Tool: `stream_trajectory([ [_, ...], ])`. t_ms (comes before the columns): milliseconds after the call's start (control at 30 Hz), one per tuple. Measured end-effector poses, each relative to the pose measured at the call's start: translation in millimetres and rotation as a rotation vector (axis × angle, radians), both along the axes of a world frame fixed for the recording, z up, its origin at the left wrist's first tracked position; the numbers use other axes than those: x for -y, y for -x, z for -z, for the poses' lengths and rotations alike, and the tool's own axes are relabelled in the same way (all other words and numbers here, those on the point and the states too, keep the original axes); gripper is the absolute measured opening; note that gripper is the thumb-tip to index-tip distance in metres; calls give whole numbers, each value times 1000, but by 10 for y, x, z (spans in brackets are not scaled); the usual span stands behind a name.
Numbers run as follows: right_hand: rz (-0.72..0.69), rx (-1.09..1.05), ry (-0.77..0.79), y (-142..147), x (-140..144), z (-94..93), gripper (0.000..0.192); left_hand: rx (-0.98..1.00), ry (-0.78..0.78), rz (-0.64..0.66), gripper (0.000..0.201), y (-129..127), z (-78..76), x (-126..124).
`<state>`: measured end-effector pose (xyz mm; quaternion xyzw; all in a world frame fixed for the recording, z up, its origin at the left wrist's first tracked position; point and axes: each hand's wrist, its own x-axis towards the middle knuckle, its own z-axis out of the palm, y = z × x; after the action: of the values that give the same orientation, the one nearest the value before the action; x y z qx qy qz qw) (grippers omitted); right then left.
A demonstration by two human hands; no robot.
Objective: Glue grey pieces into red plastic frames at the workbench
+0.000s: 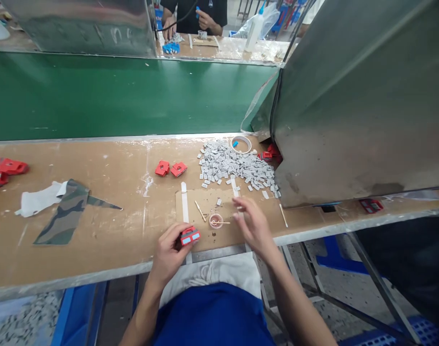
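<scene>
Meanwhile, left hand (168,251) grips a red part (189,236); right hand (251,222) hovers open and empty above a glue cup (215,221).

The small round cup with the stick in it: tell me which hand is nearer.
Right. The right hand hovers just right of the cup; the left hand holds a red part lower left.

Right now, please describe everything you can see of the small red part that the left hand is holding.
The red part is a small blocky piece, plastic by its look, with two pale grey rectangular pads on its upper face. It sits level, just above the near edge of the brown worktable, gripped by the fingers of the left hand. The right hand is apart from it. Two similar red pieces lie farther back.
</scene>
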<state>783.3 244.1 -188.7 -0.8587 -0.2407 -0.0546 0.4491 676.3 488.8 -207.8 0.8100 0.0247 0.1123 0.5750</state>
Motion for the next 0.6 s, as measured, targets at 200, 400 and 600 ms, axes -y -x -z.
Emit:
stream_trajectory([
  [200,-48,124,376,-969,116,-42,23,28,5,34,16,-21,-30,-13],
  [400,-102,125,510,-1304,-86,106,16,21,16,14,14,-5,-38,5],
  [600,-73,161,446,-1191,98,0,20,32,44,21,17,1,-26,-18],
])
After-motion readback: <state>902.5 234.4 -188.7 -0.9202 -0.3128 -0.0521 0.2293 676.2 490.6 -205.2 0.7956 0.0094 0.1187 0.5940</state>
